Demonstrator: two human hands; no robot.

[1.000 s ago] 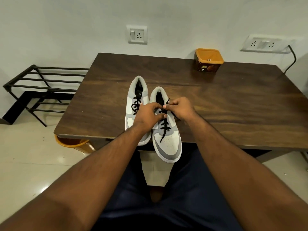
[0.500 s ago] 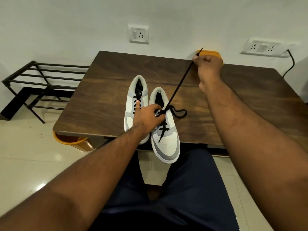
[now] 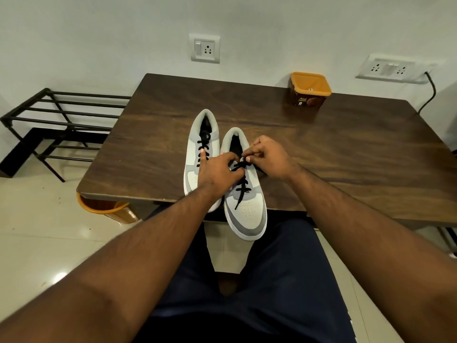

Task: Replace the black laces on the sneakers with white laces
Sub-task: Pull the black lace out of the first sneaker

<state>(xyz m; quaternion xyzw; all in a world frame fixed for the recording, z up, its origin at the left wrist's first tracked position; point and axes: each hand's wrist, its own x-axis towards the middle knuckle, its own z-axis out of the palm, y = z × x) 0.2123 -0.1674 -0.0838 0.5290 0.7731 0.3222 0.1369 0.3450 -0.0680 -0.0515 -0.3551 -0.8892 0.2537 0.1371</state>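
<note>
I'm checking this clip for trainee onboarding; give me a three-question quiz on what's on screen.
1. True or false: both sneakers have white laces.
2. Which sneaker are both hands working on: A the left sneaker, B the right sneaker?
3. Fill in: the orange tub stands at the table's ____ edge.

Key: 1 false, both black laces remain threaded. 2 B; the right hand pinches its lace, the left hand rests on it. 3 far.

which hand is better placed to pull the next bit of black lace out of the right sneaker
Right. The right hand already pinches the black lace at the grey-and-white right sneaker's upper eyelets, while the left hand rests across both sneakers, steadying them.
</note>
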